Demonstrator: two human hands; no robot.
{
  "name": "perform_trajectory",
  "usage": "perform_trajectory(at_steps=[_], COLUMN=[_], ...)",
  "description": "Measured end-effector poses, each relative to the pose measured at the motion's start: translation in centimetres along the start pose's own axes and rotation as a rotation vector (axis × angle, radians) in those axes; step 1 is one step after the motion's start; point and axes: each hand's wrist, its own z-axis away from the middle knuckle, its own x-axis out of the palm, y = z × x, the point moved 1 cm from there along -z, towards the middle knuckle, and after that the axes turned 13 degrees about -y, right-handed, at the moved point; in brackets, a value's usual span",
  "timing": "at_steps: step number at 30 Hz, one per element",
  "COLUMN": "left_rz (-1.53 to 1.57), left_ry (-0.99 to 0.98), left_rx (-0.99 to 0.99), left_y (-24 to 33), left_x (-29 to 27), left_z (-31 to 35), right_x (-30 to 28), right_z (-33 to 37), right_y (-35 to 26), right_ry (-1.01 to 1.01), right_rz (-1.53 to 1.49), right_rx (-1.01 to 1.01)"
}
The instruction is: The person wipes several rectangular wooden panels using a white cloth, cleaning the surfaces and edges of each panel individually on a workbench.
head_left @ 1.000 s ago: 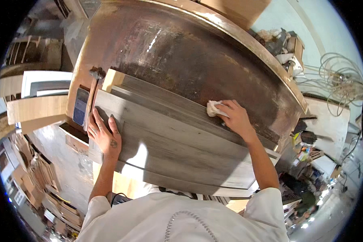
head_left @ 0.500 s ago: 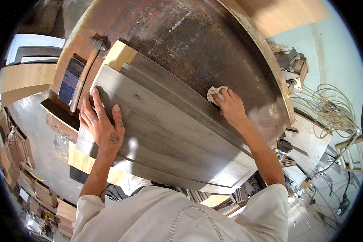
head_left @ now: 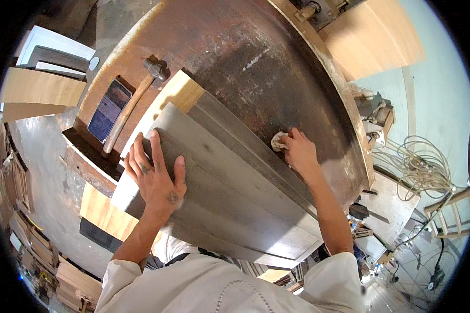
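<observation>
A grey-stained wooden panel door (head_left: 235, 193) lies slantwise in front of me, propped on pale wood blocks (head_left: 180, 93). My left hand (head_left: 159, 175) rests flat on its left end, fingers stretched out and thumb apart, holding nothing. In my right hand (head_left: 300, 148) a crumpled whitish cloth (head_left: 278, 141) is pinched, at the panel's far edge beside the brown workbench (head_left: 230, 31). Whether the cloth touches the panel edge I cannot tell.
Left of the panel a hammer (head_left: 128, 115) with a wooden handle lies next to a smartphone (head_left: 109, 110). Coiled pale cable (head_left: 423, 161) hangs at the right. A raised rim (head_left: 344, 88) borders the bench's far side. Wooden boards (head_left: 42, 86) stand at the left.
The view has turned slightly, so the bench, hammer and phone sit further right and lower in it. My right hand still grips the cloth at the panel's far edge; my left stays on the panel.
</observation>
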Motion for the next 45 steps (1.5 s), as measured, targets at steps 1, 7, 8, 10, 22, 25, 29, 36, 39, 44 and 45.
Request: perform_trajectory(at_steps=[1, 7, 8, 10, 22, 25, 29, 36, 39, 44, 45], left_rz=[0.0, 0.007, 0.005, 0.009, 0.096, 0.097, 0.078, 0.126, 0.077, 0.237, 0.149], left_ry=[-0.009, -0.01, -0.022, -0.02, -0.033, -0.107, -0.077, 0.014, 0.005, -0.065, -0.183], left_rx=[-0.004, -0.01, -0.013, -0.01, -0.124, -0.127, -0.035, 0.002, 0.203, 0.404, 0.256], left_y=[0.0, -0.2, 0.0, 0.3, -1.7, -2.3, -3.2, 4.3, 8.1, 14.1, 14.2], left_x=[-0.1, -0.2, -0.4, -0.6, -1.0, -2.0, -1.5, -6.9, -6.6, -0.1, 1.2], left_z=[0.0, 0.1, 0.0, 0.1, 0.5, 0.2, -0.2, -5.0, -10.4, -21.3, -23.2], right_x=[-0.7, -1.8, -1.4, 2.8, 36.9, 39.2, 43.1, 35.2, 28.0, 26.0, 23.8], right_z=[-0.1, 0.6, 1.9, 5.7, 39.9, 41.1, 42.6, 42.3, 40.2, 37.2, 34.5], right_y=[0.0, 1.3, 2.1, 5.2, 3.6, 4.9, 6.6, 10.5, 16.3, 30.9, 32.0], right_ry=[-0.034, 0.059, 0.166, 0.586, 1.12, 0.944, 0.826, 1.052, 1.035, 0.902, 0.765], right_rz=[-0.003, -0.203, -0.343, -0.446, -1.648, -1.421, -1.26, -1.526, -1.462, -1.229, -1.191], right_rx=[0.002, 0.18, 0.214, 0.244, 1.062, 1.099, 0.918, 1.212, 1.065, 1.119, 1.168])
